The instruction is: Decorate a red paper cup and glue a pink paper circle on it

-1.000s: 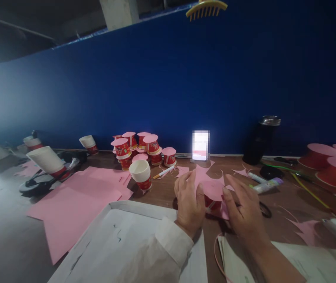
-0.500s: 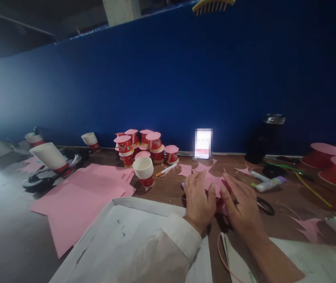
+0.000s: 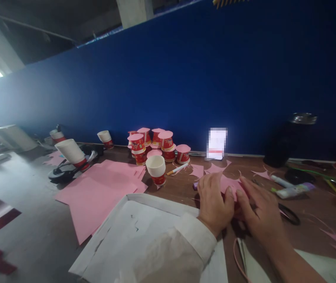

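Note:
My left hand [image 3: 215,202] and my right hand [image 3: 264,214] hold a pink paper disc [image 3: 232,186] from both sides. Both thumbs press on its near edge, and the fingers reach along its sides. Beneath the disc a little red shows between the hands; it looks like an upturned paper cup, mostly hidden. To the left stands an upright red and white paper cup [image 3: 156,172]. Behind it is a cluster of upturned red paper cups [image 3: 138,145] topped with pink discs. Black-handled scissors [image 3: 290,214] lie partly hidden beside my right hand.
Pink paper sheets [image 3: 100,184] lie left, behind a white box lid [image 3: 144,224]. A lit phone [image 3: 216,143] leans at the blue partition [image 3: 170,78]. A cigarette [image 3: 177,169], pink scraps [image 3: 196,171], a glue stick [image 3: 294,190] and a dark bottle [image 3: 283,139] are around.
The view has swung left, so everything sits further right in the picture. Both hands keep their hold on the disc, with hardly any change in their pose.

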`<state>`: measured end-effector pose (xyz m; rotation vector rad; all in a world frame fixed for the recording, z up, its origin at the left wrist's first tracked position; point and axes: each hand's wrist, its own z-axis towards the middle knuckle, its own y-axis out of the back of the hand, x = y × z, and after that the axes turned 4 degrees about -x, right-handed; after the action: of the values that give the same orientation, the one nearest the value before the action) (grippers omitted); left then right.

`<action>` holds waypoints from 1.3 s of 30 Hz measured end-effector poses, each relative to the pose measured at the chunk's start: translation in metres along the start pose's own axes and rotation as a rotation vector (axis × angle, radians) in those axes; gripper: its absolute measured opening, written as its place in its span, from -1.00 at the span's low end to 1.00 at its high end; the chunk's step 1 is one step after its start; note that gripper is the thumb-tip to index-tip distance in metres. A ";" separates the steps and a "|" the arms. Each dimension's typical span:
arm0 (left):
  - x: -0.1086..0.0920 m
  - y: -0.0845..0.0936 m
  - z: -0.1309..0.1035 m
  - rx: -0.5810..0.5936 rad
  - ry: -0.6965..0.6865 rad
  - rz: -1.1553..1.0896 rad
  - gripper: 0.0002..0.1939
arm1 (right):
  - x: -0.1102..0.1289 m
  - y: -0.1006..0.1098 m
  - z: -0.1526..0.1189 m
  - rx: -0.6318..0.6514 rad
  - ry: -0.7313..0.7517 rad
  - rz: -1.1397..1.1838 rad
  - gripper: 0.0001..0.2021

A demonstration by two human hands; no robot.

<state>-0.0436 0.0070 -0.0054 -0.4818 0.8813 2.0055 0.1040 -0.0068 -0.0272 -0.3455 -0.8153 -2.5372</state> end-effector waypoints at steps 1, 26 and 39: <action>0.000 0.000 0.000 0.002 0.005 0.000 -0.55 | -0.001 -0.001 -0.001 0.007 -0.009 0.000 -0.51; 0.001 0.003 0.010 0.075 -0.168 0.088 -0.62 | 0.014 0.004 0.005 0.003 -0.023 0.040 -0.46; 0.001 0.002 0.011 0.120 -0.142 0.133 -0.66 | 0.010 0.001 0.007 0.030 -0.025 -0.021 -0.46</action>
<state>-0.0464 0.0149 0.0019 -0.2154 0.9599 2.0643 0.0964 -0.0071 -0.0175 -0.3616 -0.8694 -2.5420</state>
